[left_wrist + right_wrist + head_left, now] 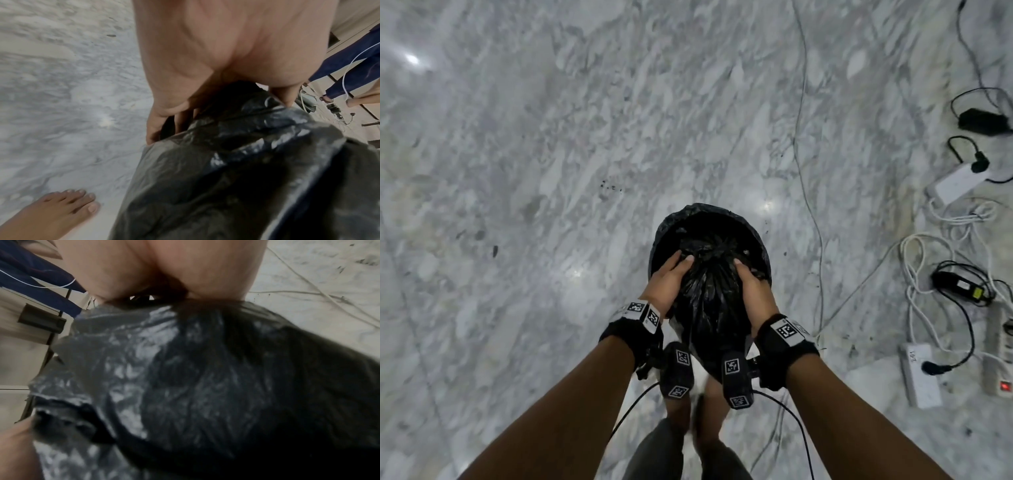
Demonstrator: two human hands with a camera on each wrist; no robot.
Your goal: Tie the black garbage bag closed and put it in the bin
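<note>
left hand [667, 279] + right hand [753, 286]: cupped on either side of the bag [710, 294], fingers curled round it | bag: between palms, over bin [763, 246] mouth | risk: slick plastic slips, or snags rim and tips bin

Bare forearms end in black wrist straps [631, 337] carrying white square-patterned tags. A black camera block [737, 378], tagged too, hangs under each wrist, trailing a thin black cable [796, 423] toward six o'clock. Grey trousers [657, 452], bare feet [61, 209].
</note>
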